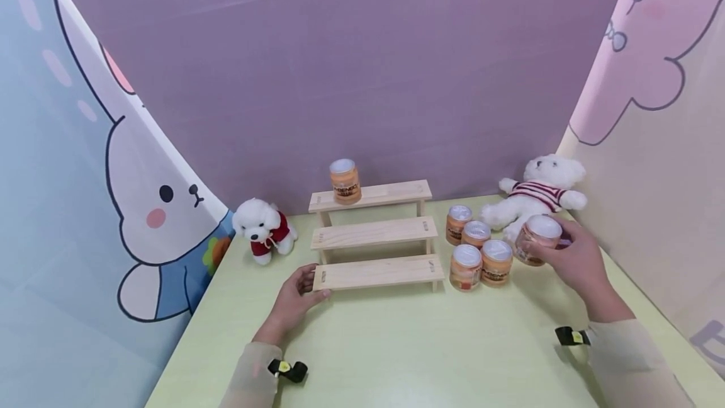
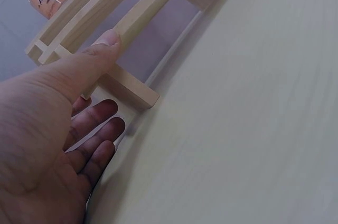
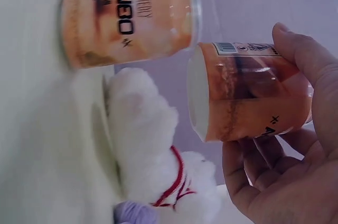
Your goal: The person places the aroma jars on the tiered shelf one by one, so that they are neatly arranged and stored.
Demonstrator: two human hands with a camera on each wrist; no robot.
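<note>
Head view: my right hand (image 1: 572, 260) grips a small orange jar (image 1: 538, 239) round its side wall, lifted just off the bench (image 1: 396, 351) beside the white teddy (image 1: 538, 197). Four more jars (image 1: 478, 254) stand clustered near it; one jar (image 1: 345, 181) sits on the top step of the wooden riser (image 1: 376, 232).

Right wrist view: fingers (image 3: 296, 65) and thumb wrap the barrel. Clear, stiff wall, probably plastic or glass; smooth label, likely slippery. I judge it light to moderate. Best hold is mid-barrel, not the lid.

Long axis runs lid to base, slightly tilted, white lid up.

My left hand (image 1: 294, 301) lies open, thumb (image 2: 105, 42) pressing the riser's lowest step end.
</note>
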